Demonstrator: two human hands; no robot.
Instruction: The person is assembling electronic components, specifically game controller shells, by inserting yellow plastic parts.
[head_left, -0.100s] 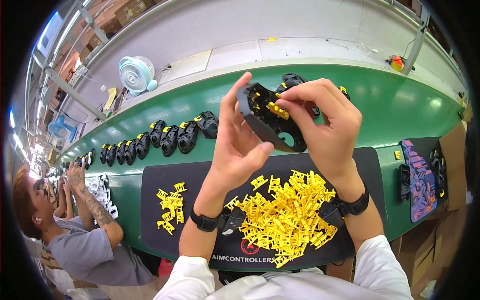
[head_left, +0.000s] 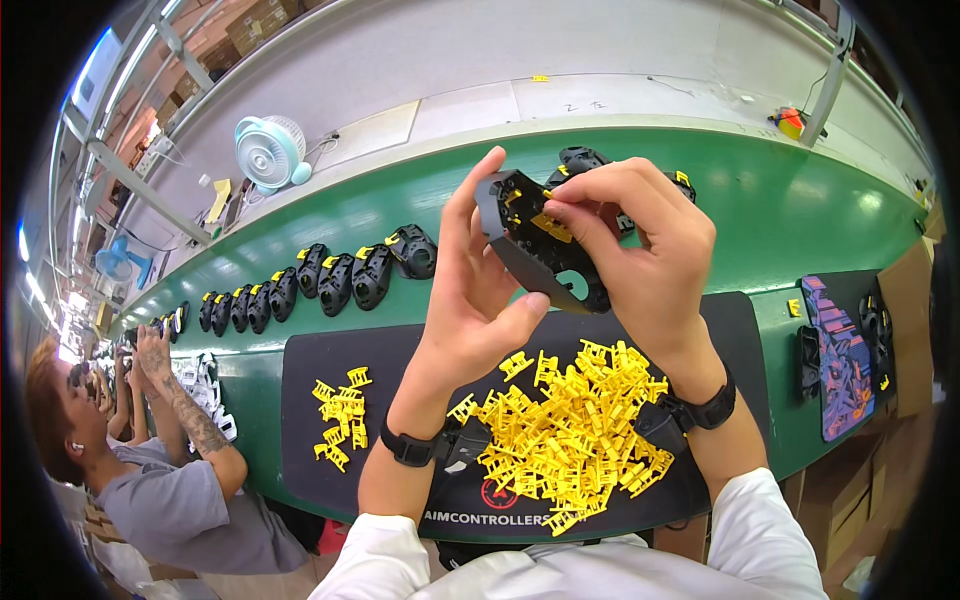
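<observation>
In my left hand (head_left: 465,310) is a black plastic controller shell (head_left: 530,255), held tilted above the mat with its hollow inner side in view. My right hand (head_left: 655,260) is closed in a pinch at a yellow plastic clip part (head_left: 553,228) inside that shell. The fingers partly cover the clip, so how it sits there is hard to see. Below my wrists, a large heap of loose yellow clip parts (head_left: 570,430) lies on a black mat (head_left: 315,470). A smaller group of yellow clips (head_left: 343,415) lies left of the heap.
Black shells with yellow clips (head_left: 335,285) form a row on the green table (head_left: 740,220). Behind stands a light-blue fan (head_left: 268,155). At the left a co-worker (head_left: 190,510) sits by white plastic parts (head_left: 210,390). A patterned mat (head_left: 835,360) and a cardboard box (head_left: 912,340) are at the right.
My right fingers have shifted slightly left and down, covering more of the yellow clip. The shell has tilted a little in my left hand.
</observation>
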